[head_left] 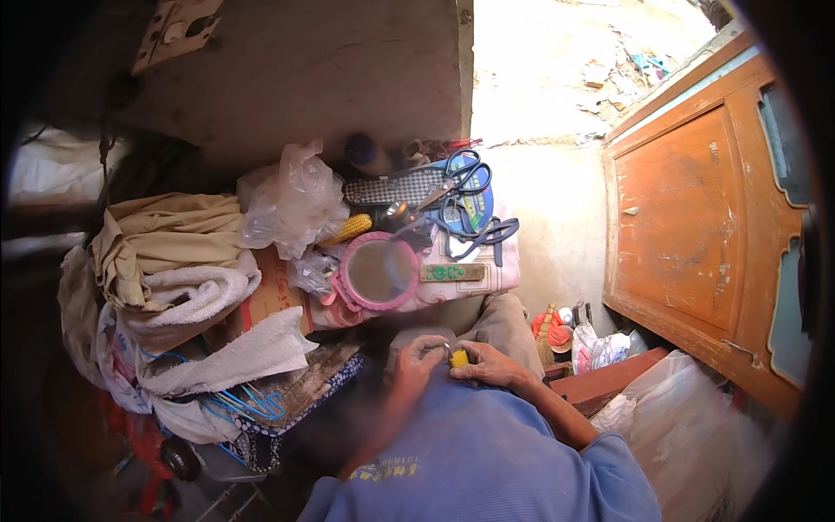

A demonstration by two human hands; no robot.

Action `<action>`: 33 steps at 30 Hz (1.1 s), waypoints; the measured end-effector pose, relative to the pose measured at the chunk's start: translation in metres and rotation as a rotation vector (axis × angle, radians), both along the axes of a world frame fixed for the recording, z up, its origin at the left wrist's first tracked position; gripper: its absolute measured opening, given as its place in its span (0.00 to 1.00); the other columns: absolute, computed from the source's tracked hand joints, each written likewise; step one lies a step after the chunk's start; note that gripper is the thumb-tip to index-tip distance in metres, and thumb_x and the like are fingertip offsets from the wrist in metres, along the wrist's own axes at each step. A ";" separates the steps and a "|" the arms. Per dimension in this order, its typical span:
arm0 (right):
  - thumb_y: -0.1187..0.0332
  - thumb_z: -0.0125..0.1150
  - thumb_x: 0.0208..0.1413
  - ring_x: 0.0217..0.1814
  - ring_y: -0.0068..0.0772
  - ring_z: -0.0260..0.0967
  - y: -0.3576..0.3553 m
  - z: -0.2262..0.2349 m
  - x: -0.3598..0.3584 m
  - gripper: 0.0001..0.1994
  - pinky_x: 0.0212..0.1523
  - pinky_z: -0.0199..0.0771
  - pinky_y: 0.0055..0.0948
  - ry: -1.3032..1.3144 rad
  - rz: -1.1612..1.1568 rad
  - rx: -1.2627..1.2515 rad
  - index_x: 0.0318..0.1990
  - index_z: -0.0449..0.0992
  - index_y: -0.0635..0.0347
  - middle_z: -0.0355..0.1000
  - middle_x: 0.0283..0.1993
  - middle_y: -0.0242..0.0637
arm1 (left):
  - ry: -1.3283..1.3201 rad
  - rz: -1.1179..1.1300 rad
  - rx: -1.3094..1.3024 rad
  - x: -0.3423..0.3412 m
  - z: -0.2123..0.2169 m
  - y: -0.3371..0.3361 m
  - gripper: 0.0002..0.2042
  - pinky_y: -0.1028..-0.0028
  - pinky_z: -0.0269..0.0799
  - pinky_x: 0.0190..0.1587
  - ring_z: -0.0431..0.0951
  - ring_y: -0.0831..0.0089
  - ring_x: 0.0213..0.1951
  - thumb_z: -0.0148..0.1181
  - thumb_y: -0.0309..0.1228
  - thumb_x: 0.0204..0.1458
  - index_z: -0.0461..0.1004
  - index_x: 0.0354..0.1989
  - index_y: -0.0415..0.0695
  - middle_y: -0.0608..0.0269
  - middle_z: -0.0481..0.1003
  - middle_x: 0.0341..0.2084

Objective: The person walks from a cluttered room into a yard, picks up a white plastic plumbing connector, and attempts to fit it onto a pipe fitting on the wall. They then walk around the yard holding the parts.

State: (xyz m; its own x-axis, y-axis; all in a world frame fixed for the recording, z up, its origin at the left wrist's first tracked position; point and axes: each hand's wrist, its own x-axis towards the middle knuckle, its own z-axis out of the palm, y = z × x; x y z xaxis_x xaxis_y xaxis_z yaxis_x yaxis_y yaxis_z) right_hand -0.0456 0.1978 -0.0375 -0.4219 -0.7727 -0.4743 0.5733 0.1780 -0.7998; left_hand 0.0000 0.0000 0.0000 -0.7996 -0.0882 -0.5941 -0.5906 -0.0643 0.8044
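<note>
In front of my chest, over my lap, both hands meet close together. My right hand pinches a small yellow object between thumb and fingers; its kind is too small to tell. Just left of it my left hand is closed in a pinch, with a small shiny bit at its fingertips that I cannot make out. Beyond my hands, on a pink cloth-covered surface, lie a round pink-framed mirror and a remote control with green buttons. Dark-handled scissors rest farther back.
A corn cob and a clear plastic bag sit behind the mirror. Folded beige cloth, a white towel and blue hangers crowd the left. An orange-brown wooden door panel and a large plastic bag stand right.
</note>
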 end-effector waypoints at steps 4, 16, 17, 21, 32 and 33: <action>0.61 0.68 0.58 0.30 0.13 0.62 0.026 -0.014 -0.014 0.16 0.30 0.63 0.17 -0.090 -0.188 -0.076 0.48 0.70 0.57 0.68 0.33 0.24 | 0.011 -0.037 0.005 -0.036 -0.004 0.029 0.10 0.77 0.73 0.42 0.77 0.79 0.37 0.62 0.28 0.55 0.79 0.42 0.35 0.63 0.80 0.34; 0.62 0.63 0.57 0.45 0.22 0.66 0.007 0.019 -0.013 0.17 0.48 0.68 0.26 -0.205 -0.306 0.050 0.50 0.71 0.60 0.71 0.43 0.31 | 0.063 -0.262 0.073 -0.056 -0.011 -0.003 0.08 0.76 0.75 0.46 0.77 0.79 0.39 0.61 0.25 0.58 0.77 0.44 0.35 0.64 0.79 0.35; 0.62 0.63 0.57 0.45 0.22 0.66 0.004 0.019 -0.014 0.17 0.47 0.68 0.26 -0.205 -0.312 0.033 0.50 0.71 0.60 0.70 0.43 0.31 | 0.061 -0.265 0.061 -0.056 -0.010 -0.006 0.09 0.76 0.75 0.46 0.77 0.79 0.39 0.61 0.25 0.58 0.77 0.44 0.35 0.64 0.79 0.36; 0.62 0.63 0.56 0.44 0.21 0.66 0.010 0.016 -0.018 0.16 0.46 0.68 0.25 -0.178 -0.259 0.125 0.49 0.72 0.60 0.70 0.42 0.30 | 0.063 -0.212 0.169 -0.049 -0.024 -0.005 0.10 0.75 0.74 0.46 0.78 0.78 0.40 0.62 0.27 0.57 0.78 0.44 0.36 0.62 0.80 0.37; 0.64 0.64 0.59 0.28 0.17 0.66 0.087 -0.005 -0.084 0.14 0.29 0.67 0.18 -0.254 -0.260 0.068 0.47 0.69 0.60 0.70 0.33 0.29 | 0.077 -0.129 0.006 -0.093 -0.067 0.056 0.15 0.74 0.74 0.48 0.78 0.75 0.43 0.64 0.31 0.56 0.75 0.47 0.36 0.60 0.78 0.39; 0.65 0.63 0.59 0.27 0.17 0.65 0.098 -0.005 -0.092 0.15 0.28 0.66 0.18 -0.266 -0.267 0.059 0.49 0.69 0.60 0.70 0.33 0.29 | 0.072 -0.091 0.019 -0.098 -0.070 0.066 0.16 0.73 0.74 0.49 0.78 0.74 0.43 0.64 0.31 0.55 0.74 0.49 0.36 0.59 0.78 0.40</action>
State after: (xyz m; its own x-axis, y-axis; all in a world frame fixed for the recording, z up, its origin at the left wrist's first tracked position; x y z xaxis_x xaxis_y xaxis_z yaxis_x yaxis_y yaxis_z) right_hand -0.1374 0.2957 -0.0422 -0.4608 -0.6202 -0.6348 0.7922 0.0351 -0.6093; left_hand -0.0983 0.0664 -0.0698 -0.8447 -0.0027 -0.5353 -0.5350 -0.0291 0.8443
